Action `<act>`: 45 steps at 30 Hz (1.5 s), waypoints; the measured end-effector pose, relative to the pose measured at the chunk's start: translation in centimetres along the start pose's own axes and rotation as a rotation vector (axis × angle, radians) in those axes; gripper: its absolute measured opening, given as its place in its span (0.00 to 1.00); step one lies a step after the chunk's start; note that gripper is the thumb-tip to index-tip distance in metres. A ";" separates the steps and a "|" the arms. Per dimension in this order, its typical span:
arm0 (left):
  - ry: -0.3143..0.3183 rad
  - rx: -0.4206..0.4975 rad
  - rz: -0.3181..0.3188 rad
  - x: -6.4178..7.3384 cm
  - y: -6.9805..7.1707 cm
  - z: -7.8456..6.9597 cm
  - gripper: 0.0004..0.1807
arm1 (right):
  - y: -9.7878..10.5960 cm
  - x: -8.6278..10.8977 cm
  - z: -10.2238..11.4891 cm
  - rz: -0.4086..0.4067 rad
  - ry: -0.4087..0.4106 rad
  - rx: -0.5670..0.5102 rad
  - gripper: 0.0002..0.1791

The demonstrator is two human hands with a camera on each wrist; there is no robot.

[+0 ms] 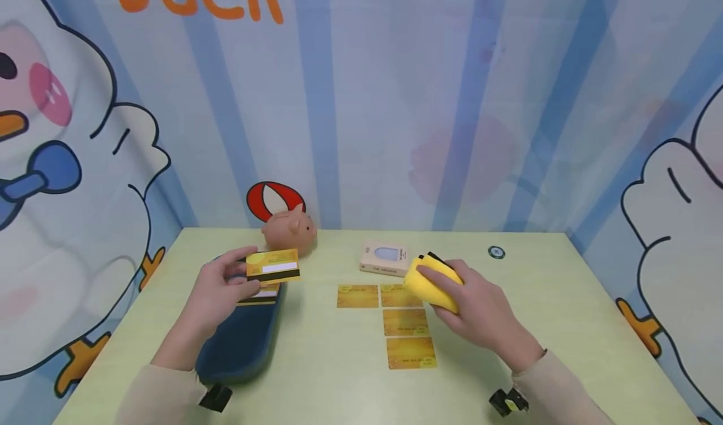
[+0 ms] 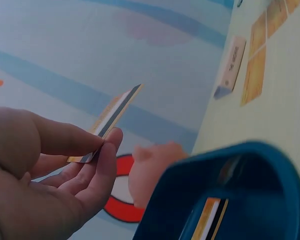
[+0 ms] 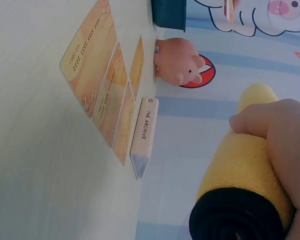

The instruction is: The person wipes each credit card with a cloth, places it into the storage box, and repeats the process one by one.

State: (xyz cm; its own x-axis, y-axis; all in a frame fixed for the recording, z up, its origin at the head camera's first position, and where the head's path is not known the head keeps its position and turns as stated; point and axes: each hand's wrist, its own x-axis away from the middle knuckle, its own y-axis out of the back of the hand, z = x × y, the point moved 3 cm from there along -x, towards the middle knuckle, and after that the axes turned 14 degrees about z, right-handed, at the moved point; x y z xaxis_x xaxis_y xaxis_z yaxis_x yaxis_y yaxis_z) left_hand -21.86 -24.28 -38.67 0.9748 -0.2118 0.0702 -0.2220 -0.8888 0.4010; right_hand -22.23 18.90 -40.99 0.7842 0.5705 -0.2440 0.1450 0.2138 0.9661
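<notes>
My left hand (image 1: 217,293) pinches a gold bank card (image 1: 273,265) by its left end, its striped back facing me. Below that card lies a dark blue tray (image 1: 237,343), which has another card (image 2: 210,220) in it. My right hand (image 1: 480,306) grips a folded yellow cloth (image 1: 432,284) with black edging, held above the table. In the right wrist view the cloth (image 3: 240,160) is a soft roll with its black end toward the camera. Several gold cards (image 1: 405,322) lie face up on the table between the hands.
Behind the cards sits a small pale box (image 1: 384,258) marked THE ARCHIVE. A pink piggy bank (image 1: 290,230) stands at the back left, beyond the tray. A round dark disc (image 1: 496,252) lies at the back right. A striped curtain (image 1: 373,98) hangs behind the table.
</notes>
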 end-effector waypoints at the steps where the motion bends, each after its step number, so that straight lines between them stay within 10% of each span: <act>1: 0.004 -0.002 -0.002 0.0 0.3 0.3 0.35 | 0.0 0.1 0.0 -0.002 0.000 -0.001 0.37; 12: 0.136 -0.151 0.010 -0.7 3.2 3.1 0.36 | -0.3 0.7 -0.6 -0.011 -0.021 -0.015 0.38; 24: 0.244 -0.255 0.142 -3.3 3.3 5.9 0.34 | -0.4 1.6 -1.4 -0.006 -0.025 -0.007 0.38; 34: 0.331 -0.495 0.175 -4.6 2.8 6.1 0.36 | -0.4 2.3 -1.8 0.011 -0.043 -0.004 0.38; 45: 0.405 -0.501 0.215 -4.6 2.6 5.4 0.34 | -0.2 2.2 -1.7 0.012 -0.040 -0.011 0.39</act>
State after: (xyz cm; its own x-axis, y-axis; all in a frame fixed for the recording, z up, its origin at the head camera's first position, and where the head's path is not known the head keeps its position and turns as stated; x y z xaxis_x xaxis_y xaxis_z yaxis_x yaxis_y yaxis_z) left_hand -27.00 -27.78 -42.88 0.8633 -0.1067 0.4932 -0.4696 -0.5277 0.7079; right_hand -21.57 21.43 -41.81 0.8093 0.5410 -0.2288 0.1294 0.2158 0.9678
